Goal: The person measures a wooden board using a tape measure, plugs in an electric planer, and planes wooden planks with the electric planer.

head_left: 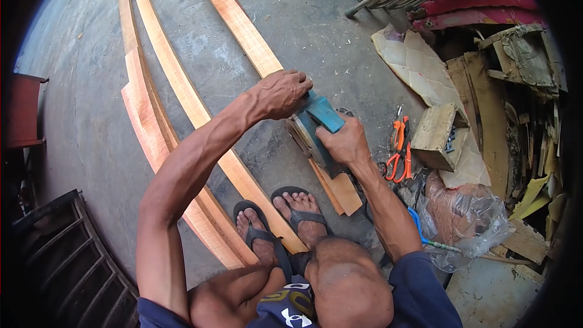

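Observation:
A teal electric planer (326, 114) rests on a long wooden board (243, 24), whose near end shows by my right foot. My left hand (282, 94) is closed over the front of the planer; the grip beneath the fingers is hidden. Behind it, my right hand (345, 141) wraps round the rear handle. To the left lies a second long board (182, 88), passing under my left forearm and between my feet. Farther left, more boards (146, 112) lie side by side on the floor.
Right of the planer are orange-handled scissors (396, 164) and a small wooden box (434, 140) with small metal pieces. Beyond lie a clear plastic bag (464, 218), cardboard (407, 70) and scrap wood (477, 109). A metal rack (79, 255) stands at lower left.

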`<state>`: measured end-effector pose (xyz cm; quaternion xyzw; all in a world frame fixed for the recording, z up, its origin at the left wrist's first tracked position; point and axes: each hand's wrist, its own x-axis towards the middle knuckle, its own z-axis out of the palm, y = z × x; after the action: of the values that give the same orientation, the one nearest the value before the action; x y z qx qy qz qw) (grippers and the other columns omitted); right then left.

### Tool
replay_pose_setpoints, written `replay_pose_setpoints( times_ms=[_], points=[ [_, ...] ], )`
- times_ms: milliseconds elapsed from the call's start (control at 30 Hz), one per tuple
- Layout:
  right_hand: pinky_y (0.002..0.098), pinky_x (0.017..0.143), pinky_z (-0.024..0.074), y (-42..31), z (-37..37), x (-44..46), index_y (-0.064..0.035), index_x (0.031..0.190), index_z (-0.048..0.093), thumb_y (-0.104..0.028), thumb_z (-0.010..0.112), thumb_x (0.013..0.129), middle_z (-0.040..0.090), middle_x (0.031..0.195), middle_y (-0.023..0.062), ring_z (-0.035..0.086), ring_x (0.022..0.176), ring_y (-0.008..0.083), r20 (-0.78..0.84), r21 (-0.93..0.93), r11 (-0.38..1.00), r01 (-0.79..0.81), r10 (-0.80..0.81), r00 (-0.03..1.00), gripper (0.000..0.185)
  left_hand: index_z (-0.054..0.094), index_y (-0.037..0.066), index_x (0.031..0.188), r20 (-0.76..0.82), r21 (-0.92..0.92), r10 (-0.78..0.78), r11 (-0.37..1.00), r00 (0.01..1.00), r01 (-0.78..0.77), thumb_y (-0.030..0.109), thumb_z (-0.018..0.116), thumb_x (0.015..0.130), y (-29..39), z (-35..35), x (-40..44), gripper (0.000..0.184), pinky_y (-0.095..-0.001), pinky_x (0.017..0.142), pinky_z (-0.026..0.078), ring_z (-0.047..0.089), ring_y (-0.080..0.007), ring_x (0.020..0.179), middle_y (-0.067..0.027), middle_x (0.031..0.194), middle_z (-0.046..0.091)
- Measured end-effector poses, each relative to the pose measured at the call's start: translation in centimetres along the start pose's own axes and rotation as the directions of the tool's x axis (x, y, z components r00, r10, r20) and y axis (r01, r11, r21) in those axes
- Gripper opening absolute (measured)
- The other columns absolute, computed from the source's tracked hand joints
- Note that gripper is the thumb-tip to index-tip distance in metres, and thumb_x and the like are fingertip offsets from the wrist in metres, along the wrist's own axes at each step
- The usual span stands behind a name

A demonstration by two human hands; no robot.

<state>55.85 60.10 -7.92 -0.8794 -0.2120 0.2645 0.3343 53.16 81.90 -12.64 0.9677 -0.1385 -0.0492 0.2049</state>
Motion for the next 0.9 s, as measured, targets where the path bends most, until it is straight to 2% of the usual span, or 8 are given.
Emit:
replay_pose_setpoints(
  times_ms=[233, 300, 367, 400, 500, 600, 733, 900],
  points=[
    [0.0388, 0.066, 0.0533, 0.6, -0.2, -1.4, 0.0010, 0.099, 0.071, -0.024, 0.071, 0.081, 0.068, 0.072, 0.0173, 0.067, 0.067, 0.0197, 0.029, -0.045, 0.998, -0.051, 0.052, 0.998, 0.031, 0.064, 0.001, 0.110, 0.017, 0.002, 0.284, 0.959, 0.959, -0.284, 0.016, 0.069, 0.089, -1.0, 0.4, 0.0, 0.026, -0.0401, 0.090, 0.052, 0.060, -0.0281, 0.095, -0.0117, 0.092, 0.058],
    [0.0392, 0.067, 0.0536, 1.9, -0.9, -3.5, 0.0015, 0.100, 0.071, -0.025, 0.072, 0.081, 0.069, 0.074, 0.0184, 0.069, 0.070, 0.0197, 0.020, -0.039, 0.999, -0.037, 0.038, 0.999, 0.032, 0.062, 0.004, 0.126, 0.164, -0.084, 0.237, 0.971, 0.958, -0.226, 0.020, 0.066, 0.094, -0.2, -0.4, -0.5, 0.036, -0.0422, 0.098, 0.051, 0.061, -0.0299, 0.108, -0.0154, 0.107, 0.062],
    [0.0383, 0.067, 0.0532, 4.8, -1.5, -6.9, 0.0018, 0.100, 0.071, -0.024, 0.073, 0.080, 0.069, 0.074, 0.0177, 0.068, 0.069, 0.0189, -0.015, -0.040, 0.998, -0.039, 0.038, 0.999, 0.032, 0.055, 0.008, 0.141, 0.000, -0.215, 0.007, 0.977, 1.000, -0.007, 0.026, 0.057, 0.101, -0.7, 0.6, -2.0, 0.044, -0.0460, 0.109, 0.046, 0.057, -0.0323, 0.125, -0.0188, 0.130, 0.061],
    [0.0373, 0.066, 0.0527, 6.9, -1.9, -8.9, 0.0020, 0.100, 0.071, -0.023, 0.074, 0.080, 0.068, 0.072, 0.0165, 0.067, 0.068, 0.0180, -0.044, -0.051, 0.997, -0.051, 0.049, 0.998, 0.032, 0.048, 0.011, 0.148, 0.130, -0.252, -0.199, 0.941, 0.971, 0.227, 0.032, 0.050, 0.104, -1.3, -0.5, -2.1, 0.048, -0.0501, 0.116, 0.040, 0.051, -0.0344, 0.135, -0.0204, 0.145, 0.054],
    [0.0340, 0.061, 0.0495, 8.8, -4.7, -15.1, 0.0015, 0.097, 0.070, -0.020, 0.075, 0.080, 0.064, 0.068, 0.0118, 0.060, 0.063, 0.0142, 0.008, -0.056, 0.990, -0.129, 0.129, 0.992, 0.027, 0.040, 0.011, 0.154, 0.001, 0.046, -0.441, 0.896, 0.897, 0.441, 0.025, 0.048, 0.105, -5.5, 2.9, -4.2, 0.052, -0.0492, 0.123, 0.030, 0.033, -0.0300, 0.149, -0.0117, 0.160, 0.039],
    [0.0324, 0.059, 0.0479, 12.3, -7.0, -21.1, 0.0010, 0.094, 0.070, -0.017, 0.075, 0.080, 0.063, 0.067, 0.0107, 0.058, 0.061, 0.0120, 0.050, -0.136, 0.966, -0.222, 0.230, 0.972, 0.024, 0.037, 0.010, 0.156, 0.072, 0.094, -0.422, 0.905, 0.904, 0.415, 0.018, 0.046, 0.104, -6.6, 3.4, -5.5, 0.053, -0.0481, 0.126, 0.025, 0.024, -0.0262, 0.154, -0.0046, 0.165, 0.031],
    [0.0317, 0.057, 0.0470, 12.2, -7.6, -24.2, 0.0007, 0.085, 0.067, -0.014, 0.074, 0.079, 0.061, 0.063, 0.0095, 0.057, 0.058, 0.0124, -0.002, -0.002, 0.980, -0.197, 0.197, 0.980, 0.018, 0.037, 0.010, 0.156, 0.068, 0.054, -0.445, 0.895, 0.893, 0.442, 0.013, 0.046, 0.102, -6.8, 4.0, -4.9, 0.054, -0.0461, 0.126, 0.025, 0.024, -0.0265, 0.154, -0.0034, 0.165, 0.030],
    [0.0326, 0.057, 0.0476, 11.7, -6.5, -22.1, 0.0011, 0.083, 0.066, -0.015, 0.074, 0.079, 0.061, 0.063, 0.0106, 0.057, 0.058, 0.0127, 0.006, -0.078, 0.976, -0.205, 0.206, 0.979, 0.018, 0.039, 0.007, 0.154, 0.040, 0.010, -0.407, 0.914, 0.913, 0.406, 0.003, 0.044, 0.097, -7.4, 4.6, -5.3, 0.058, -0.0395, 0.127, 0.027, 0.026, -0.0281, 0.153, -0.0059, 0.165, 0.031]
  ],
)
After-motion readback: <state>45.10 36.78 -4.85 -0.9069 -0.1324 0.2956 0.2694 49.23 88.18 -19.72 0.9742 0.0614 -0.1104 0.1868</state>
